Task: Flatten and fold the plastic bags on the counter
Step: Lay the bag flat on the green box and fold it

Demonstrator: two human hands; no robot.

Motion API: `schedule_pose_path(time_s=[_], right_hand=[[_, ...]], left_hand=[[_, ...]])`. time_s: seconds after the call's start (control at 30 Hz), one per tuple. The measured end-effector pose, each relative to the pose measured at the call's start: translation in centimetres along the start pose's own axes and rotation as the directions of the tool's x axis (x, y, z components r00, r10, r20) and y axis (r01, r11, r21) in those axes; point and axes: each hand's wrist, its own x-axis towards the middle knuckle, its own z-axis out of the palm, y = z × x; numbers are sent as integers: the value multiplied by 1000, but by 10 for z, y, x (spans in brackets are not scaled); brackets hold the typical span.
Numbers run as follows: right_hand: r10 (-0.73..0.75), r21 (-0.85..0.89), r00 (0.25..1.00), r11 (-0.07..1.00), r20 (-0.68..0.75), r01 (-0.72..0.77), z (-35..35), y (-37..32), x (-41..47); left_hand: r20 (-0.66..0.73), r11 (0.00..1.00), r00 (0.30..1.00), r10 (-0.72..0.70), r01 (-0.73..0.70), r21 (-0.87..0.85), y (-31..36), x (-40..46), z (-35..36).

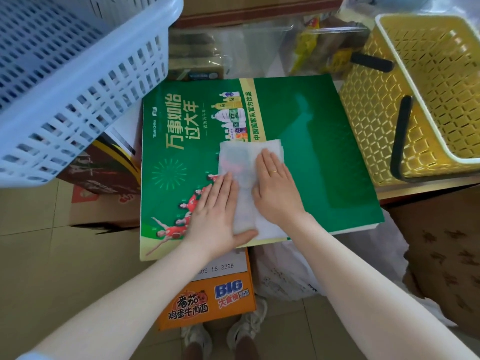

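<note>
A white translucent plastic bag (245, 175) lies folded into a long strip on a green printed board (324, 152). My left hand (215, 211) presses flat on the bag's left edge, fingers straight and thumb along its near end. My right hand (276, 188) lies flat on the bag's right side, fingers straight and pointing away from me; a ring shows on one finger. Both palms cover the strip's near half; its far end is bare.
A pale blue lattice basket (65, 74) tilts at the upper left. A yellow basket (428, 100) with black handles stands at the right. Clear bags and snack packets (311, 48) lie behind the board. An orange carton (207, 300) and another white bag (285, 276) sit below.
</note>
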Motion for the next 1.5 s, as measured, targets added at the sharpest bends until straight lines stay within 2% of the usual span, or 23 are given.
schedule_pose_path(time_s=[0.13,0.23,0.37,0.47,0.57,0.67,0.83,1.0,1.03,1.1,1.17,1.2,1.23,1.3,1.33,1.4,1.5], right_hand=[[77,-134,995,989,60,-68,14,5,9],[109,-171,990,981,88,-93,12,5,19],[110,-220,993,971,47,-97,5,0,4],[47,-159,998,986,-46,-54,13,-6,-34],[65,-74,995,995,-70,-70,28,-7,-45],[99,-77,992,991,-74,-105,32,-6,-42],[118,-107,989,986,-90,-127,35,-6,-41],[136,-116,990,983,-32,-139,33,-5,-41],[133,-114,991,984,-27,-135,32,-6,-42],[132,-114,991,985,-19,-133,31,-6,-42],[130,-121,991,984,-7,-130,30,-6,-41],[126,-125,992,984,-4,-126,30,-6,-41],[129,-127,992,984,-5,-128,31,-6,-41],[152,-137,987,978,-56,-158,33,-8,-45],[170,-143,981,973,-94,-182,35,-9,-47],[190,-142,975,968,-117,-206,37,-10,-50],[151,-169,985,972,-82,-163,36,-5,-61]], left_hand=[[12,1000,1000,-20,20,-12,1,-1,4],[-10,999,1000,-25,25,-27,0,1,6],[-15,999,1000,-26,25,-28,0,-1,2],[-24,997,1000,-6,4,-74,-5,2,-9],[-106,993,994,-18,5,-119,-10,11,-16],[-158,994,987,-15,-2,-106,-5,30,-20],[-76,998,997,18,-22,-63,-9,70,-15],[-8,997,997,-71,71,-38,-29,88,-21],[-41,998,998,-47,45,-47,-27,88,-25],[-186,982,968,171,-182,-47,-19,83,-29],[-195,861,840,507,-503,74,-10,82,-29],[-162,809,792,588,-573,131,-10,85,-26],[-95,805,802,590,-574,152,-9,89,-24],[22,887,899,438,-437,149,-8,97,-23],[53,911,925,377,-381,158,-8,101,-22],[70,934,944,321,-328,140,-7,109,-20],[61,965,970,235,-241,102,-6,115,-21]])
